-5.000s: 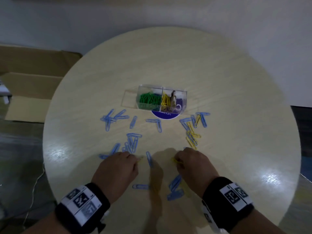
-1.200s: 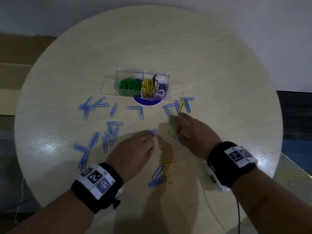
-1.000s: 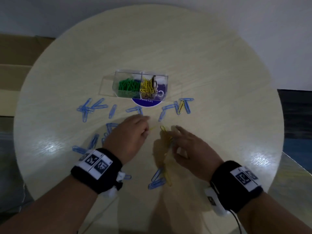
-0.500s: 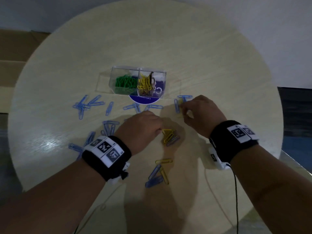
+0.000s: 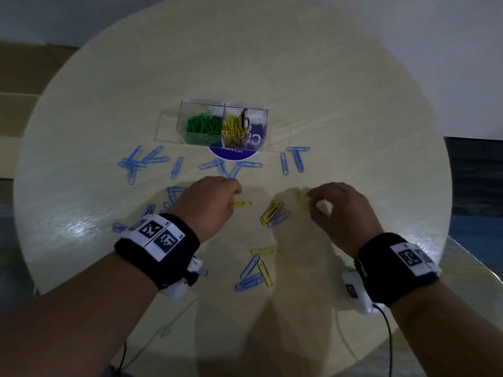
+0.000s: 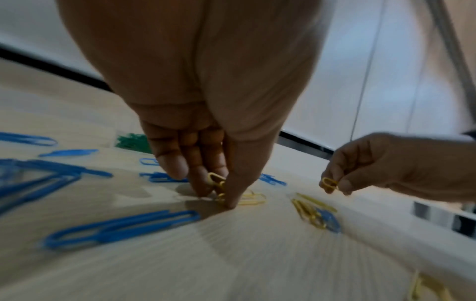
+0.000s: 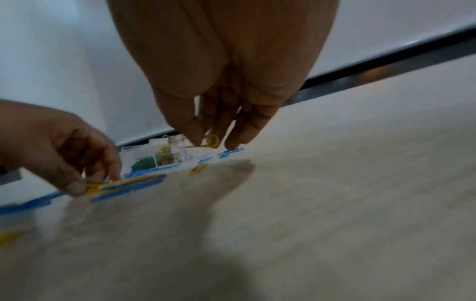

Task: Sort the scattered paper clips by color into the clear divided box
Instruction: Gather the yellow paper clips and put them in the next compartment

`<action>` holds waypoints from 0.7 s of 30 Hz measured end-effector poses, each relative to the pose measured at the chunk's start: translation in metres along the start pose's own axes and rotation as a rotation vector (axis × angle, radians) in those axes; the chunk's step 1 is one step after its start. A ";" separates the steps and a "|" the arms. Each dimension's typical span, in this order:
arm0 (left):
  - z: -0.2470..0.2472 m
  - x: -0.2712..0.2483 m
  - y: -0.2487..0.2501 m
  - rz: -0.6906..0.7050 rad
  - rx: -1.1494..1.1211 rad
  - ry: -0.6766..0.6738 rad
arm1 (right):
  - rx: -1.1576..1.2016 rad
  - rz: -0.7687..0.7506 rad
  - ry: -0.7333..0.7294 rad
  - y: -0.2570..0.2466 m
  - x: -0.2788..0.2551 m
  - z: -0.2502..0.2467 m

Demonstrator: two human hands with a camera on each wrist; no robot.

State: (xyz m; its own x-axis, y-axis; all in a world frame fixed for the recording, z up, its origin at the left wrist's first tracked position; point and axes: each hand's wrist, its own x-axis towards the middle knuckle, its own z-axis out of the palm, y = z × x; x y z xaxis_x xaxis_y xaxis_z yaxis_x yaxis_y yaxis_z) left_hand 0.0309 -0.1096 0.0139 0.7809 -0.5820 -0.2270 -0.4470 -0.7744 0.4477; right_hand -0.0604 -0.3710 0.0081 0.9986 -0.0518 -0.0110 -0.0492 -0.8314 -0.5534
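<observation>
From the head view, we record the clear divided box (image 5: pixel 223 123) standing toward the far middle of the round counter (image 5: pixel 353 104), with green clips (image 5: pixel 202 126) in its left compartment and yellow clips (image 5: pixel 232 127) in the next. Blue clips (image 5: pixel 141 161) lie scattered just in front of the box and to the left, and a small yellow-and-blue cluster (image 5: pixel 273 213) sits between the hands. The left hand (image 5: pixel 206 205) is down on the counter at a lone yellow clip (image 5: pixel 241 204); the right hand (image 5: pixel 343 213) hovers near the cluster. In the left wrist view, thumb and fingers (image 6: pixel 177 163) are curled in a pinch on yellow clips (image 6: pixel 216 179) while pressing at another on the surface. In the right wrist view, the right hand (image 7: pixel 219 85) pinches a yellow clip (image 7: pixel 212 141) clear of the counter, with the box beyond. We judge that yellow gathering is in hand; the next move calls for carrying both pinches to the yellow compartment without dropping any into the green.
</observation>
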 end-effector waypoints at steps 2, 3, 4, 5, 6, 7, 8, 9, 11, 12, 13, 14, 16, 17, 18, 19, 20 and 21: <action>0.002 0.002 0.002 -0.060 0.003 -0.042 | 0.056 0.182 0.071 0.000 0.003 0.000; 0.003 0.002 0.003 -0.087 -0.003 -0.063 | 0.059 0.251 0.077 -0.002 0.006 0.002; 0.005 0.002 0.005 -0.104 -0.011 -0.074 | 0.048 0.294 0.065 -0.003 0.009 0.005; 0.006 0.001 0.007 -0.117 -0.015 -0.080 | 0.035 0.320 0.039 -0.006 0.012 0.009; 0.006 0.000 0.008 -0.129 -0.013 -0.087 | 0.020 0.340 0.004 -0.010 0.016 0.013; 0.006 0.000 0.010 -0.140 -0.014 -0.094 | -0.002 0.348 -0.037 -0.014 0.018 0.017; 0.006 -0.002 0.011 -0.148 -0.024 -0.102 | -0.031 0.353 -0.079 -0.017 0.020 0.020; 0.007 -0.003 0.012 -0.153 -0.036 -0.108 | -0.062 0.355 -0.114 -0.019 0.022 0.023; 0.008 -0.007 0.013 -0.154 -0.031 -0.101 | -0.126 0.356 -0.153 -0.025 0.023 0.025; 0.009 -0.009 0.013 -0.146 -0.025 -0.086 | -0.147 0.355 -0.168 -0.028 0.023 0.025; 0.009 -0.010 0.013 -0.141 -0.025 -0.072 | -0.153 0.352 -0.181 -0.030 0.023 0.025; 0.009 -0.012 0.013 -0.136 -0.036 -0.059 | -0.149 0.353 -0.199 -0.032 0.023 0.025; 0.007 -0.014 0.012 -0.162 -0.122 -0.025 | -0.135 0.348 -0.236 -0.035 0.022 0.025; 0.003 -0.013 0.012 -0.185 -0.192 0.017 | -0.136 0.341 -0.250 -0.036 0.021 0.025; -0.001 -0.010 0.012 -0.212 -0.266 0.076 | -0.142 0.338 -0.261 -0.038 0.019 0.024; -0.007 -0.006 0.012 -0.237 -0.340 0.147 | -0.145 0.329 -0.260 -0.039 0.018 0.023; -0.014 -0.001 0.011 -0.263 -0.401 0.219 | -0.140 0.322 -0.249 -0.039 0.016 0.021; -0.022 0.007 0.010 -0.279 -0.444 0.287 | -0.127 0.314 -0.233 -0.039 0.014 0.020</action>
State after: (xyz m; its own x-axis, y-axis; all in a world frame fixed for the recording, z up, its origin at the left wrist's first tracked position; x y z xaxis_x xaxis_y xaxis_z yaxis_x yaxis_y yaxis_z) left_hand 0.0414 -0.1155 0.0363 0.9568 -0.2335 -0.1730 -0.0314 -0.6748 0.7373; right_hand -0.0438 -0.3283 0.0130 0.9115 -0.1998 -0.3594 -0.3401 -0.8576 -0.3858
